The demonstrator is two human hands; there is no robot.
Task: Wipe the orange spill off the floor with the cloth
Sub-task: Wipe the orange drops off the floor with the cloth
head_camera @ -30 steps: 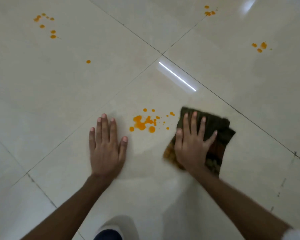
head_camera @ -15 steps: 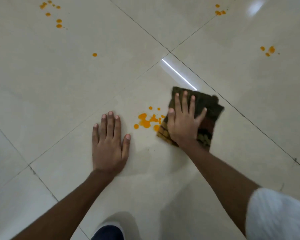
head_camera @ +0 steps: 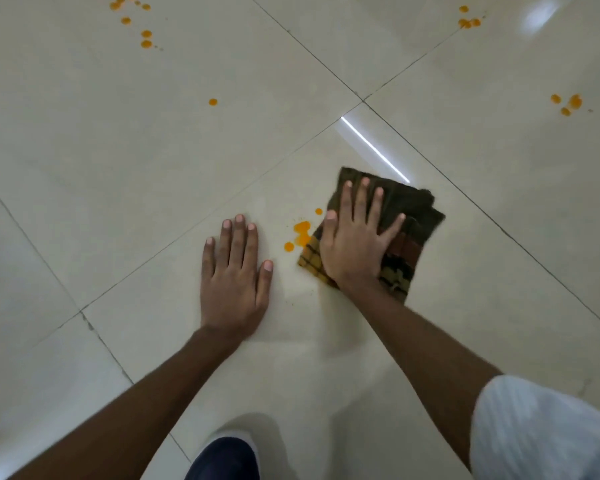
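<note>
Soft, dim light; glare streak [head_camera: 374, 149] on floor [head_camera: 118, 150].

White sleeve [head_camera: 534, 427], bare forearms, dark knee [head_camera: 224, 459]

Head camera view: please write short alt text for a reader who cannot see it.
The right hand presses a dark checked cloth flat on the pale tiled floor, at the edge of an orange spill. The left hand rests flat beside the spill. More orange drops lie farther away.

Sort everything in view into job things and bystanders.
Job: cloth, right hand pressing it, orange spill at its edge, farther orange drops, floor.
Bystanders: left hand flat on floor, white sleeve, light glare.
</note>
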